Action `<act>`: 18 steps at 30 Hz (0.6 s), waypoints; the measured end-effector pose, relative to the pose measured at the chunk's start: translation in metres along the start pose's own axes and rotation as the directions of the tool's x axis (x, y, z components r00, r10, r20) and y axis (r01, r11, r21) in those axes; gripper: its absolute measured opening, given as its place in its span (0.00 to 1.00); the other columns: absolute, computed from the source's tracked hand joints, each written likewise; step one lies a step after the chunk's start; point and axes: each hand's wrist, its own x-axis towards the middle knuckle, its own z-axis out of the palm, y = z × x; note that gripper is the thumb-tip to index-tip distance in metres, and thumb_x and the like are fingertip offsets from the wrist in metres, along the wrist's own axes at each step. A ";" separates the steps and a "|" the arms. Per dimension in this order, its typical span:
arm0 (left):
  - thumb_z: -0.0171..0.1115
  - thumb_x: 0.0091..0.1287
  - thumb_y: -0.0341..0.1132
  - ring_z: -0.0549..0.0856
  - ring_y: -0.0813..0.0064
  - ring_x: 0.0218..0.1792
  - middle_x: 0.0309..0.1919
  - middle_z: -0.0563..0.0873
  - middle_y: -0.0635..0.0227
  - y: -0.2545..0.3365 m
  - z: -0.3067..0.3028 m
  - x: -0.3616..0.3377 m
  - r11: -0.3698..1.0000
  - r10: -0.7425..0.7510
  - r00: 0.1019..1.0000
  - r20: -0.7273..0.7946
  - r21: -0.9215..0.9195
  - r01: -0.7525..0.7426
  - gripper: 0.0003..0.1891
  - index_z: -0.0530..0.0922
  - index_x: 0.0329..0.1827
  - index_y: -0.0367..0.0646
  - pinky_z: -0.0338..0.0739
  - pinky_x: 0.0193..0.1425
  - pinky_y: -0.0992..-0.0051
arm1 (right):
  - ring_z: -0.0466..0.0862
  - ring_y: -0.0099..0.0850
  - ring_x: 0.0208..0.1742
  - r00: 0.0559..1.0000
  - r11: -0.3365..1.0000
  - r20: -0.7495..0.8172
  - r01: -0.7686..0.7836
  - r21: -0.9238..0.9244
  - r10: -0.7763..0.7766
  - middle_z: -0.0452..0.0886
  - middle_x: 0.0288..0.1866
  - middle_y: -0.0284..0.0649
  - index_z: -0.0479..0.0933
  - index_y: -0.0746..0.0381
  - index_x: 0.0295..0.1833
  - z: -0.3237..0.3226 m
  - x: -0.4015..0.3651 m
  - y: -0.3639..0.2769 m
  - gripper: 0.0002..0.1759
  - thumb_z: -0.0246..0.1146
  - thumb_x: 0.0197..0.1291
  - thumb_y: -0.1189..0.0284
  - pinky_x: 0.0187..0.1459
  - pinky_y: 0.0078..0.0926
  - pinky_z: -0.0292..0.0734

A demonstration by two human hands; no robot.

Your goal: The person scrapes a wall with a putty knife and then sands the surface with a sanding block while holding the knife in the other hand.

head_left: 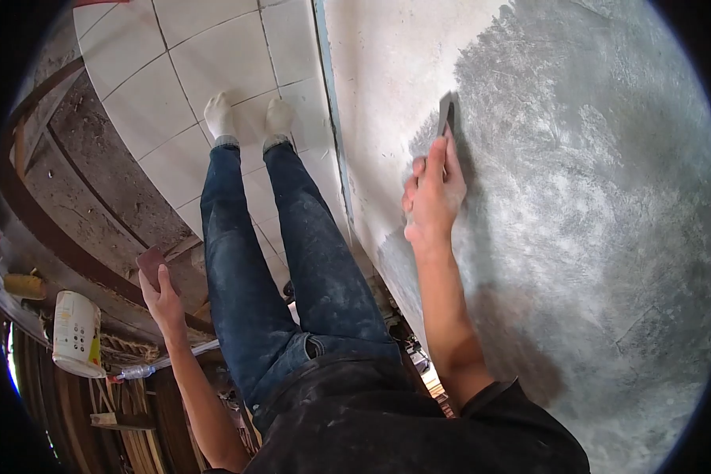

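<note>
My right hand (436,193) is closed around a putty knife (448,112), its dark blade at the wall (584,237). The blade lies at the border between a pale bare area and a grey, streaky coating that spreads over the right side. Low on the left, away from the wall, my left hand (164,304) grips a flat, reddish-brown rectangular piece (150,257) between thumb and fingers. What kind of piece it is I cannot make out.
I stand on white floor tiles (213,59) in socks, beside the wall. To the left are a curved brown edge (71,241), a white bucket (77,332), a yellowish roller (24,286) and a plastic bottle (138,371). Wooden boards (79,419) stand below them.
</note>
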 end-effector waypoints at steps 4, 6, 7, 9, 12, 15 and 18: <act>0.55 0.76 0.37 0.79 0.70 0.56 0.56 0.80 0.60 0.003 0.001 -0.003 1.000 -0.007 1.000 0.008 -0.015 0.007 0.22 0.69 0.68 0.34 0.71 0.62 0.72 | 0.58 0.11 0.16 0.999 0.999 0.009 0.031 0.016 -0.031 0.62 0.21 0.24 0.65 0.62 0.74 0.018 0.019 0.005 0.29 0.54 0.75 0.57 0.14 0.13 0.54; 0.55 0.76 0.37 0.79 0.70 0.56 0.57 0.80 0.60 0.004 -0.001 -0.001 1.000 0.010 1.000 0.002 -0.022 -0.010 0.23 0.68 0.69 0.34 0.71 0.62 0.72 | 0.58 0.11 0.16 1.000 1.000 -0.010 0.024 0.016 -0.024 0.61 0.21 0.24 0.66 0.62 0.74 0.018 0.014 0.007 0.29 0.54 0.75 0.57 0.14 0.13 0.54; 0.55 0.76 0.37 0.79 0.70 0.56 0.57 0.80 0.60 0.005 0.000 -0.001 1.000 0.018 1.000 -0.009 -0.022 -0.018 0.23 0.68 0.69 0.34 0.71 0.62 0.72 | 0.57 0.12 0.16 0.999 1.000 -0.035 0.007 0.008 -0.007 0.61 0.21 0.24 0.66 0.63 0.73 0.012 0.003 0.006 0.29 0.54 0.75 0.57 0.15 0.13 0.54; 0.55 0.76 0.37 0.79 0.70 0.57 0.58 0.80 0.60 0.005 0.001 -0.003 1.000 0.002 1.000 -0.003 -0.014 -0.002 0.24 0.67 0.70 0.34 0.70 0.63 0.71 | 0.57 0.12 0.16 0.998 1.000 -0.060 0.008 0.012 -0.007 0.61 0.21 0.23 0.67 0.63 0.73 0.000 -0.006 0.005 0.29 0.55 0.75 0.57 0.15 0.13 0.54; 0.55 0.76 0.37 0.78 0.69 0.58 0.59 0.79 0.60 0.009 0.000 0.000 1.000 -0.018 1.000 0.020 0.008 0.018 0.24 0.67 0.71 0.34 0.70 0.64 0.70 | 0.61 0.13 0.17 1.000 0.999 0.000 0.030 -0.046 -0.030 0.67 0.25 0.25 0.68 0.54 0.73 0.001 0.015 0.015 0.29 0.57 0.72 0.53 0.14 0.15 0.55; 0.55 0.76 0.37 0.78 0.69 0.58 0.59 0.79 0.59 0.009 -0.001 -0.001 1.000 0.006 1.000 0.011 0.024 -0.006 0.24 0.67 0.70 0.34 0.70 0.64 0.70 | 0.61 0.13 0.17 0.999 0.999 0.034 -0.022 0.027 0.021 0.67 0.26 0.25 0.68 0.54 0.73 0.022 0.027 0.006 0.29 0.56 0.73 0.53 0.14 0.14 0.54; 0.54 0.76 0.37 0.78 0.68 0.58 0.59 0.79 0.59 0.006 -0.005 0.001 1.000 0.005 1.000 -0.009 0.004 -0.005 0.24 0.68 0.70 0.34 0.70 0.64 0.70 | 0.61 0.11 0.21 0.998 0.999 -0.034 0.051 -0.018 -0.052 0.62 0.22 0.23 0.68 0.64 0.72 0.013 0.009 0.016 0.27 0.56 0.75 0.61 0.20 0.12 0.56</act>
